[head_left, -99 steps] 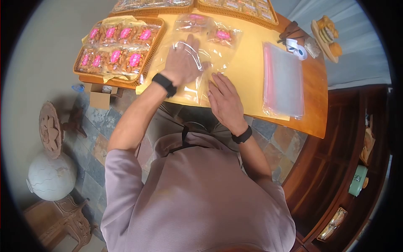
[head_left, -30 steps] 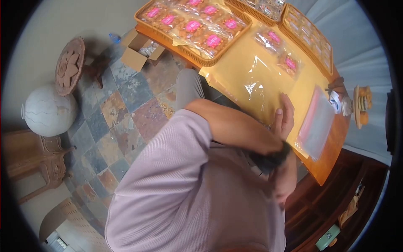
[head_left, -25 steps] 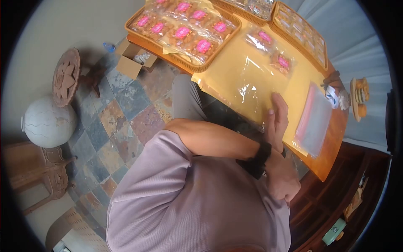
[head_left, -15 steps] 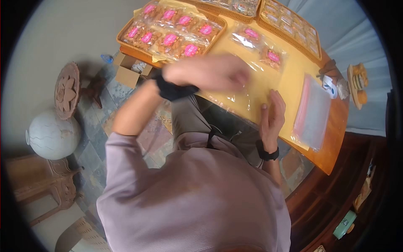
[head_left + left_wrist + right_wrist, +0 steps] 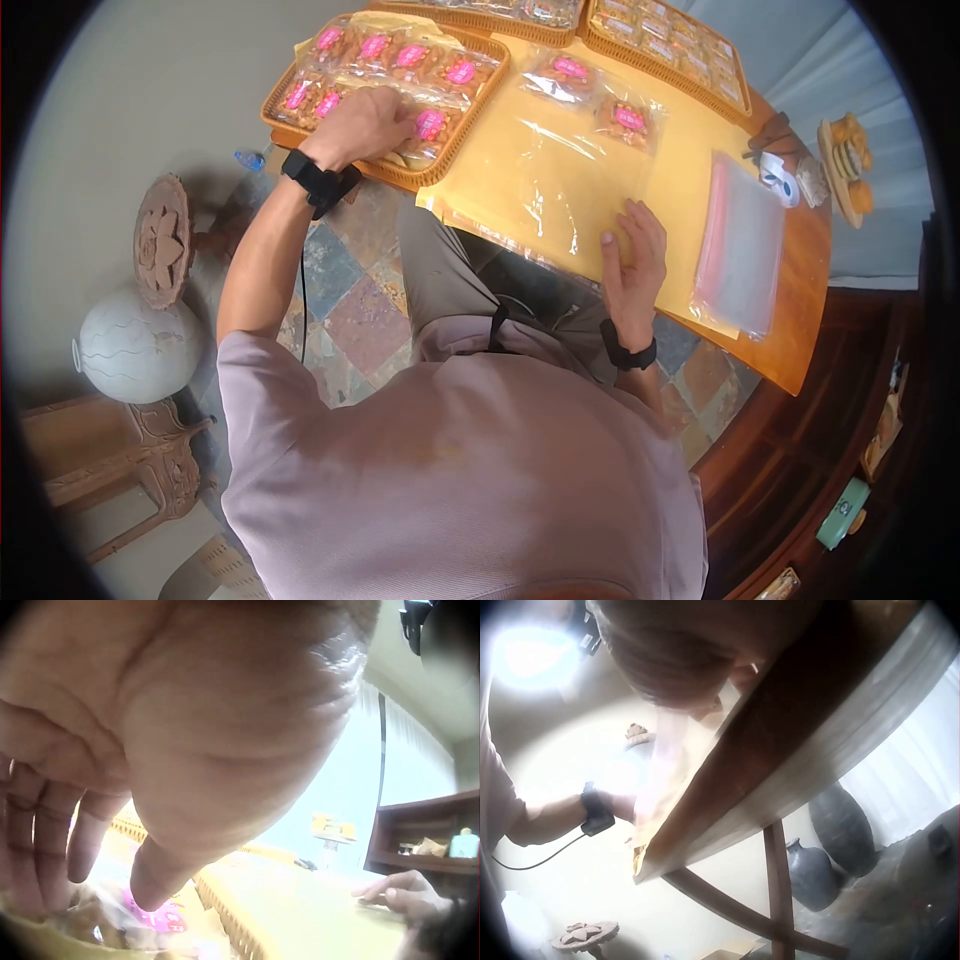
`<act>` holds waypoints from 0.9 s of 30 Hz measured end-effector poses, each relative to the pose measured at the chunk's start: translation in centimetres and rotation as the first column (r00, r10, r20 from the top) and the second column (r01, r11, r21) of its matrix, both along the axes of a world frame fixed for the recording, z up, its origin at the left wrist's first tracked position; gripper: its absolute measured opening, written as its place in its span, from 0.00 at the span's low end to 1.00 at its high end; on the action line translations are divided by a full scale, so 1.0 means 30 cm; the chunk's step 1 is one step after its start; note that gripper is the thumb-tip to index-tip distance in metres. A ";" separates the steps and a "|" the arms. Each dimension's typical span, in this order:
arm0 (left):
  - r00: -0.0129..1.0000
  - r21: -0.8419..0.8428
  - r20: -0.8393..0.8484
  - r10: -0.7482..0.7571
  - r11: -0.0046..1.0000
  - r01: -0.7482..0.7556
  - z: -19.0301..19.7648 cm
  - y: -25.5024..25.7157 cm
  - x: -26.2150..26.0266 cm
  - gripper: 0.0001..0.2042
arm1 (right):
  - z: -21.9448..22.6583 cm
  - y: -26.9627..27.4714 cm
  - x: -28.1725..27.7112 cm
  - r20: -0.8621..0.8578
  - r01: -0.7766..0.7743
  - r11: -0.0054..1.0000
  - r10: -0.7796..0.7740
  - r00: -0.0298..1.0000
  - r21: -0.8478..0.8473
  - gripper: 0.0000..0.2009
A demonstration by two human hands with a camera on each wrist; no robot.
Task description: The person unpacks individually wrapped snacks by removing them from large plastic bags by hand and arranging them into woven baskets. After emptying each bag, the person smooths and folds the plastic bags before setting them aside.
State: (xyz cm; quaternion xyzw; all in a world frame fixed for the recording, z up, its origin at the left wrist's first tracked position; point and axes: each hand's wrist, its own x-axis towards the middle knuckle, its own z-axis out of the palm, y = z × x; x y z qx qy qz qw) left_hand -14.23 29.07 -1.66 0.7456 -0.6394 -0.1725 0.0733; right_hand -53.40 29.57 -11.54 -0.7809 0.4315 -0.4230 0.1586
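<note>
My left hand (image 5: pixel 365 125) reaches into the left wicker basket (image 5: pixel 487 100), over packets with pink labels. In the left wrist view, its thumb and bent fingers (image 5: pixel 90 840) stand apart above a packet (image 5: pixel 157 919); contact is unclear. My right hand (image 5: pixel 637 265) rests with loosely bent fingers near the table's front edge, beside clear plastic (image 5: pixel 560 180) spread on yellow paper. Two pink-labelled packets (image 5: pixel 565 80) (image 5: pixel 628 120) lie at the back of that plastic. The right wrist view shows only part of my right hand (image 5: pixel 667 667).
A stack of clear bags (image 5: pixel 745 245) lies right of my right hand. Behind it are a white object (image 5: pixel 778 180) and a plate of bread (image 5: pixel 845 170). More filled baskets (image 5: pixel 670 60) line the back. An open dark cabinet (image 5: pixel 800 400) stands at the right.
My left hand has gone from the plastic to crossing over by my right forearm, then swung left across the table to the basket. My right hand has stayed near the front edge. The head view has turned.
</note>
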 end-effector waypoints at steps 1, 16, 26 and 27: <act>0.998 0.003 -0.055 0.034 0.999 -0.034 -0.002 0.001 -0.005 0.17 | -0.001 0.003 -0.001 -0.001 0.001 1.000 -0.001 1.000 -0.004 0.12; 0.858 0.094 -0.443 0.260 0.965 -0.244 0.019 0.027 0.048 0.20 | -0.013 -0.003 -0.011 -0.010 -0.035 0.998 0.034 0.999 -0.052 0.12; 0.420 -0.023 -0.881 0.217 0.868 -0.496 0.111 0.298 0.015 0.14 | -0.002 -0.006 -0.020 0.018 -0.197 0.972 0.201 0.979 -0.130 0.18; 0.277 -0.009 -0.947 0.160 0.851 -0.524 0.089 0.346 -0.017 0.14 | 0.009 -0.001 -0.022 0.013 -0.194 0.973 0.197 0.980 -0.123 0.18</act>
